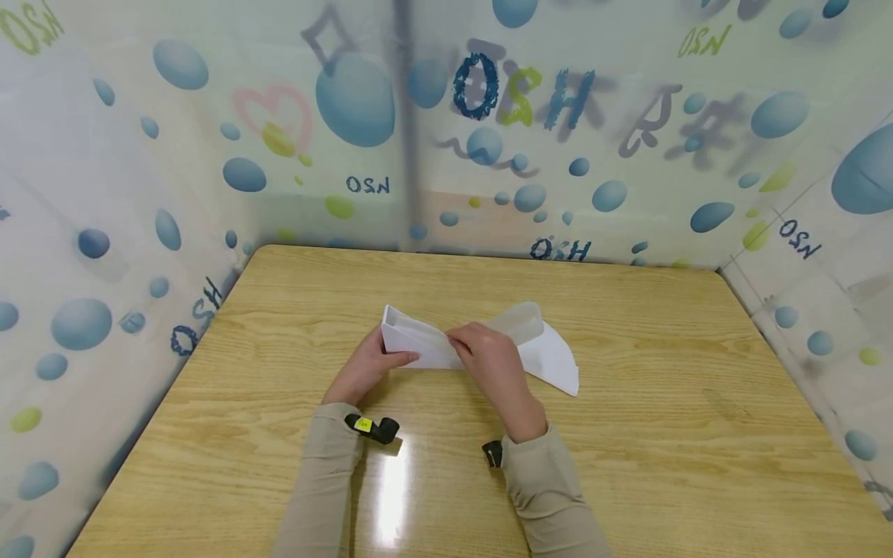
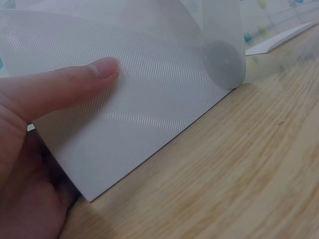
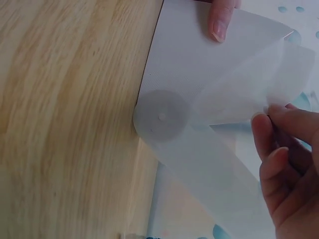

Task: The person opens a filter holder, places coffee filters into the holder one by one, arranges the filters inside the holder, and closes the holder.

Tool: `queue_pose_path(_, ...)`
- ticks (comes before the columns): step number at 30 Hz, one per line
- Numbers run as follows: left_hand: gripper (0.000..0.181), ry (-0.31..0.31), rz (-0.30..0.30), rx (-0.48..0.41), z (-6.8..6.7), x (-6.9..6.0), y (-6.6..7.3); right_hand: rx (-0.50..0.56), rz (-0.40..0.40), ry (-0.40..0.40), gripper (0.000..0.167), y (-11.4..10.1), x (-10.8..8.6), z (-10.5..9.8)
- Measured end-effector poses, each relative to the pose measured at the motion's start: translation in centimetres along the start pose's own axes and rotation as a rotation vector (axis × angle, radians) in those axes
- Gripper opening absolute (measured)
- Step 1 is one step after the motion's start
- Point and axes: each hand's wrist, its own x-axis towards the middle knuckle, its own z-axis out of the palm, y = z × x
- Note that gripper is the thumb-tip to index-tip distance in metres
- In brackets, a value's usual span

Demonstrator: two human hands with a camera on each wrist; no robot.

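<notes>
A folded white plastic piece with a ribbed face [image 1: 422, 345] stands on its edge mid-table. Translucent strips [image 3: 209, 174] fan out from a round riveted joint [image 3: 162, 117] at its lower corner. At the left end my left hand [image 1: 366, 363] grips the piece, with the thumb [image 2: 102, 69] laid flat on the ribbed face and the other fingers behind it. Between thumb and fingers, my right hand [image 1: 494, 368] pinches the edge of a translucent flap [image 3: 239, 92] near the middle. A white fan-shaped part [image 1: 554, 360] spreads to the right, partly behind the right hand.
The wooden table [image 1: 663, 434] extends around the hands on every side. Printed curtains or panels [image 1: 335, 194] with blue bubbles and lettering enclose its back and sides. A black camera strap [image 1: 373, 428] sits at the left wrist.
</notes>
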Motion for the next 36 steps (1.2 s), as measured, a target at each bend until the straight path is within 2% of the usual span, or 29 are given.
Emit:
queue_pose_path(3,0.054,0.003,0.014,0.011,-0.2,0.4,-1.1,0.004,-0.002,-0.01,0.014,0.0,0.0,0.1)
queue_pose_path(6,0.055,0.002,0.019,0.007,-0.2,0.4,-1.2,-0.001,-0.002,-0.018,0.013,0.0,0.0,0.3)
queue_pose_path(17,0.055,-0.002,0.025,0.009,-0.2,0.5,-1.3,0.017,0.004,-0.039,0.015,0.2,-0.2,0.9)
queue_pose_path(36,0.052,-0.007,0.02,0.002,-0.1,0.4,-1.2,-0.012,0.006,-0.081,0.019,0.3,-0.3,1.6)
